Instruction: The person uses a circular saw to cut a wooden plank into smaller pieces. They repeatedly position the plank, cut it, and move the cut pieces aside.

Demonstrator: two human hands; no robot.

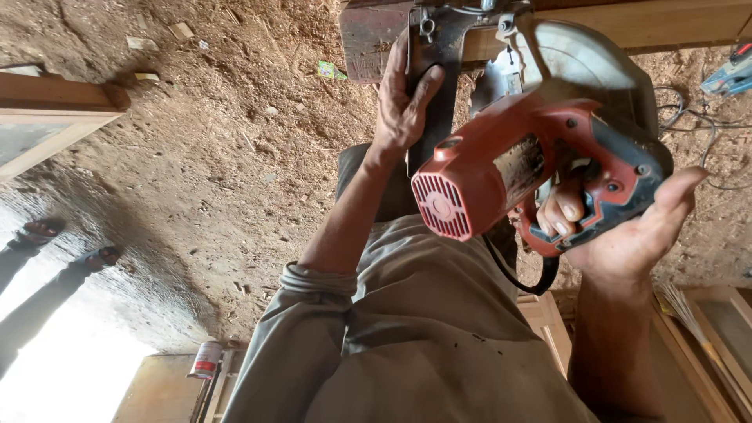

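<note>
Right hand point(627, 235) wraps the rear handle of a red circular saw point(501, 168), grip closed on it, fingers curled through, thumb out. Left hand point(403, 102) lies flat on the saw's dark metal base plate point(431, 86), fingers spread, not clenched. Saw body runs from the right hand's grip toward the left hand, vented motor cap facing the camera, grey blade guard point(587, 66) beyond. Wooden plank point(674, 23) crosses just past it. Sawdust-strewn floor point(219, 157) beneath.

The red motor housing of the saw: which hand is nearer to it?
The right hand, which grips the saw's handle right beside the red motor housing. The left hand rests above it on the saw's metal base plate.
</note>
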